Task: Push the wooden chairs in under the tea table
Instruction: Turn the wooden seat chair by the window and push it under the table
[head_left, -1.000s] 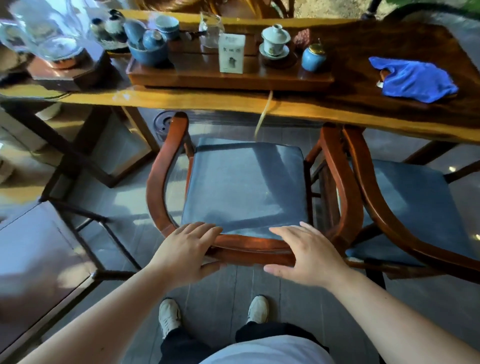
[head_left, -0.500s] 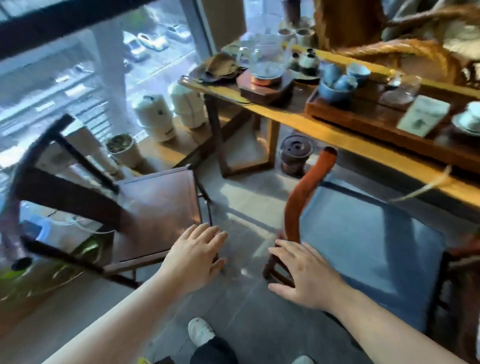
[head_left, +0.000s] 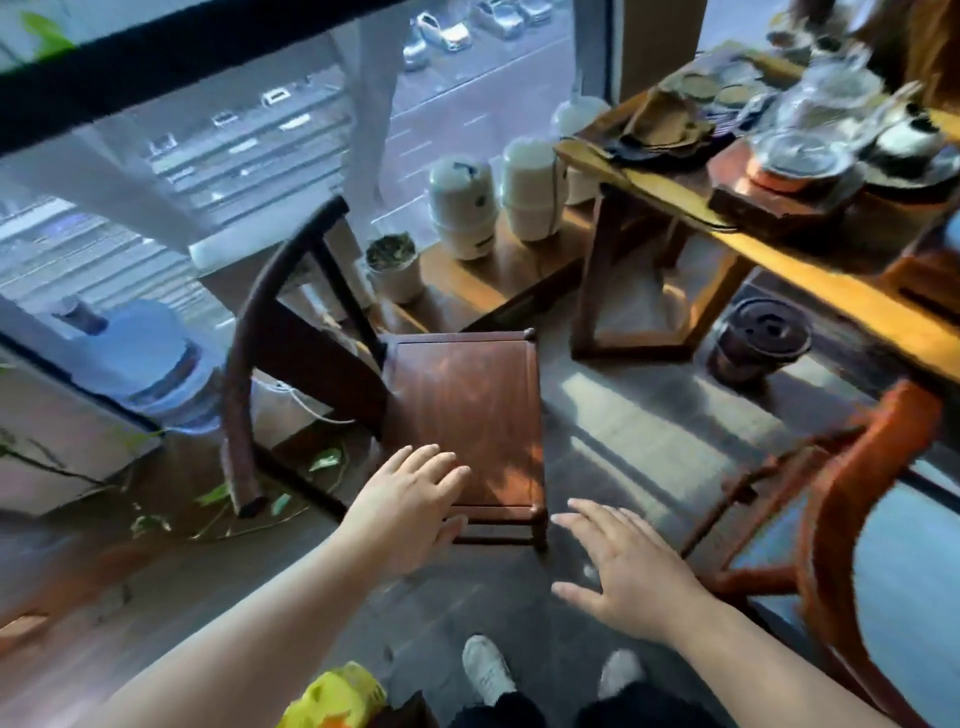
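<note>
A dark wooden chair (head_left: 467, 410) with a bare reddish seat and curved back rail stands in the middle of the floor, away from the tea table (head_left: 810, 270) at the upper right. My left hand (head_left: 410, 506) hovers flat over the near left corner of its seat, fingers spread. My right hand (head_left: 623, 571) is held open above the floor, just right of the seat's near corner. A second chair (head_left: 841, 499) with orange-red arms and a blue-grey cushion sits at the right edge, beside the table.
A dark round lidded pot (head_left: 758, 340) sits on the floor by the table leg. White jars (head_left: 462, 208) and a small planter (head_left: 395, 265) line a low wooden ledge under the window. A water jug (head_left: 150, 358) stands at left. Glass teaware (head_left: 810, 140) crowds the tabletop.
My view swung left from the cushioned chair to the bare-seated one. Both hands left the cushioned chair's back rail and moved left toward the dark chair's seat.
</note>
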